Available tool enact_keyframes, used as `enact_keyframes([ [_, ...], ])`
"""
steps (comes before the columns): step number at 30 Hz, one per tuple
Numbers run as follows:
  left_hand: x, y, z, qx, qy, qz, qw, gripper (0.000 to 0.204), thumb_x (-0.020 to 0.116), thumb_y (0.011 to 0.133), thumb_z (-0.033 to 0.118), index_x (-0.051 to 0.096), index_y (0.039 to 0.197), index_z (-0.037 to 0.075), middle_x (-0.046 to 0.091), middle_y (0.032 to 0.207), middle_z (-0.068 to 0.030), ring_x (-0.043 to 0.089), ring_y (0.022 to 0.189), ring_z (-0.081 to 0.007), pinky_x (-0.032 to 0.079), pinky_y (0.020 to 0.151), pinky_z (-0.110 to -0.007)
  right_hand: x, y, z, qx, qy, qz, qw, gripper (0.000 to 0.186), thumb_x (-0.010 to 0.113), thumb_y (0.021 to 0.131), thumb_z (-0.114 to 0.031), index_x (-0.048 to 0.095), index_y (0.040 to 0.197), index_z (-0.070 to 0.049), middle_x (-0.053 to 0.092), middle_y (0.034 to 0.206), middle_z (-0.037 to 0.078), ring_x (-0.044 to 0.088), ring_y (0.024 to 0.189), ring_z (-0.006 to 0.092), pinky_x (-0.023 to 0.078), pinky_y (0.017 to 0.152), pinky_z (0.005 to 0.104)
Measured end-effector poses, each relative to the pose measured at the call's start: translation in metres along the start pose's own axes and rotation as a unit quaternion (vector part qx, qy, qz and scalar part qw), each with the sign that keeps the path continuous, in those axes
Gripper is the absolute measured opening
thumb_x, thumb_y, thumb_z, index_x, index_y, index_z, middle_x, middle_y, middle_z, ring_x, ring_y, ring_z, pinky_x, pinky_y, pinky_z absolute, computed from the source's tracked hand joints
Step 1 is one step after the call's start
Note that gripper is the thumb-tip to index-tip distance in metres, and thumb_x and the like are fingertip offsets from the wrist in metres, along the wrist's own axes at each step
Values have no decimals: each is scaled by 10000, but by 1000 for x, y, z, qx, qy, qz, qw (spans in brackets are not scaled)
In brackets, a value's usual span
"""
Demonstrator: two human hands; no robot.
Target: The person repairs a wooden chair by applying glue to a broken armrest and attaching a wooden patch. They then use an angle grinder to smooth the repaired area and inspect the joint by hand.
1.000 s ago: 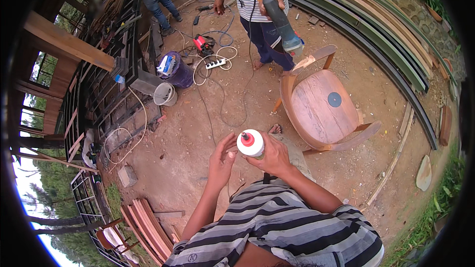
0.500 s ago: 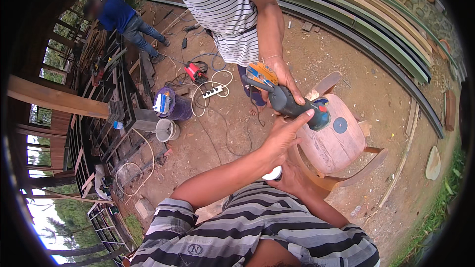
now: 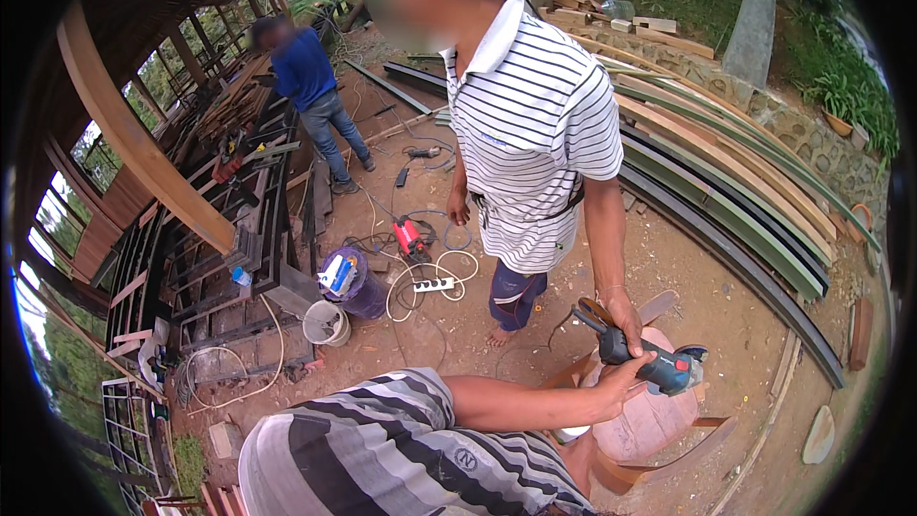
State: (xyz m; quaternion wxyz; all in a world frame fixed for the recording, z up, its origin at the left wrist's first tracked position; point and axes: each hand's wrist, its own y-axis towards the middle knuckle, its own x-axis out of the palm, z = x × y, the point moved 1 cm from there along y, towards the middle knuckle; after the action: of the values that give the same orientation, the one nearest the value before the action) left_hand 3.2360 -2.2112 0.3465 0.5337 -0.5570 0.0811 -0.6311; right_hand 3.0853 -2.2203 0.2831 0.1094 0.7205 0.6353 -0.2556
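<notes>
My left hand [image 3: 619, 390] is closed on the body of a dark green power tool [image 3: 669, 373], which a co-worker's hand [image 3: 626, 323] also grips near its rear. My right hand [image 3: 571, 457] is low beside my striped shirt, mostly hidden under my left forearm, around a white bottle [image 3: 572, 433]. Beneath the tool stands a wooden chair [image 3: 643, 428] with a pale seat and curved arms, its back partly covered by the hands and tool.
A co-worker [image 3: 521, 134] in striped shirt faces me; another [image 3: 310, 86] in blue works near metal frames. Cords, a power strip [image 3: 433, 284], red machine [image 3: 411, 239], purple bucket [image 3: 368, 296] and white bucket [image 3: 325, 325] lie left. Long boards [image 3: 726, 172] are stacked right.
My left hand has left the bottle and reached onto the power tool, which the co-worker has lowered toward me. My view has swung upward, showing more of both co-workers and the wall.
</notes>
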Motion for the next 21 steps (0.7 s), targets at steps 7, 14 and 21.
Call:
enact_keyframes([
  [7,-22,-58,27,-121,-58,-205,970,911,835,779,445,350,1435,41,479,1412,-106,509,1312,-208,432,1131,-330,64,-3,-39,-27,8,105,994,707,874,727,-377,588,1239,19,686,1129,266,662,1072,430,522,865,482],
  [14,-114,-159,43,-202,-104,-319,920,918,831,780,466,342,1442,61,491,1408,-75,510,1314,-177,436,1124,-317,136,-35,-78,-40,1,159,986,703,874,729,-366,584,1245,14,690,1121,262,668,1064,425,524,861,480],
  [21,-171,-204,14,-243,-54,-338,907,888,862,772,432,368,1424,86,481,1406,-74,494,1328,-192,421,1131,-341,173,-101,-88,-26,16,250,968,700,874,730,-355,580,1251,9,694,1113,258,674,1056,420,526,856,478],
])
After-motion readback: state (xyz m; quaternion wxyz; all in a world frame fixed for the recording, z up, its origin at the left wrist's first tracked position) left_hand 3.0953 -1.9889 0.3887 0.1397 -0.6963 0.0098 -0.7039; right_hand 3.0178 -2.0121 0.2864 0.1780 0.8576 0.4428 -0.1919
